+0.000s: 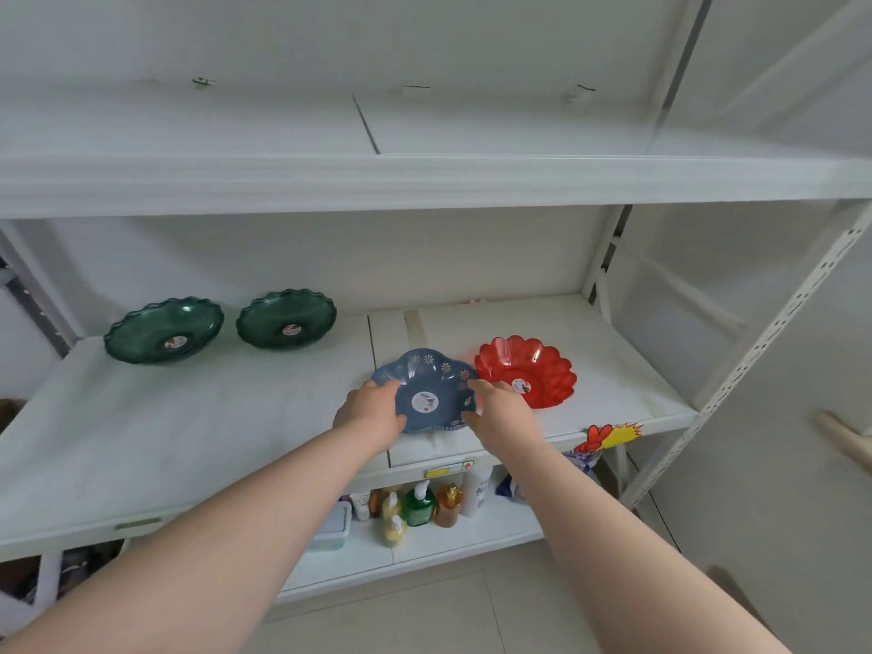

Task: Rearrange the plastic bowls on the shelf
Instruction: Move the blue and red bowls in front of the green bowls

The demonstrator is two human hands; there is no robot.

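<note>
Shelving of white metal fills the view, and on its middle shelf (188, 417) four plastic bowls are seen. A blue bowl (427, 394) with small flower prints and a round sticker at its centre is gripped from both sides near the shelf's front edge: its left rim is clasped by the left hand (370, 413), thumb curled over the near edge, and its right rim by the right hand (502, 410), fingers bent along the scalloped lip. Whether the bowl is resting on the shelf or raised slightly off it cannot be told, since its underside is hidden. Parts of the rim are covered by both hands. Just beside it to the right, a red bowl (533, 370) with a petalled rim is set, its near-left edge partly masked by the right hand; whether the two bowls touch cannot be made out. Well apart, toward the back left, two dark green bowls (165, 330) (286, 319) are placed side by side, close but seemingly not touching. On the shelf below, a cluster of bottles (417, 505) is only partly visible, their labels too small to be read. A red-and-yellow sticker (608, 436) is fixed at the shelf's front edge. The top shelf is blurred.
</note>
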